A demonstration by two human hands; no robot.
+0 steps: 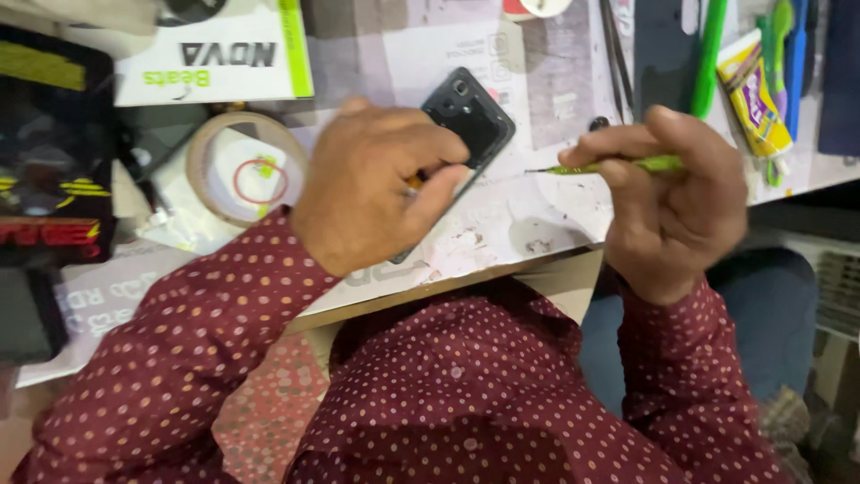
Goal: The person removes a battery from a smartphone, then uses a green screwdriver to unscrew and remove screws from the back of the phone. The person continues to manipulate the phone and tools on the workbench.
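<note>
My left hand [372,184] grips a dark phone [470,121] lying back-up near the front edge of the bench [502,224], fingers curled over its lower half so only the upper end with the camera lens shows. The phone's long axis runs on a diagonal, from under my palm up and away toward the far right. My right hand [672,193] is closed around a slim green screwdriver [618,165], thumb and fingers pinched on the shaft, its fine metal tip pointing left toward the phone. The tip stands near the phone's right edge but apart from it; the right hand is the one to close that gap, moving left. Beside my left hand, toward the bench's left edge, lies a roll of tape [242,170], with a white box [219,54] at the far left corner. A yellow glue tube [757,99] and a green tool [710,54] lie toward the far right corner. The phone's lower end is hidden under my left hand, and motion blur softens both hands, so I cannot tell what the tip is aimed at.
</note>
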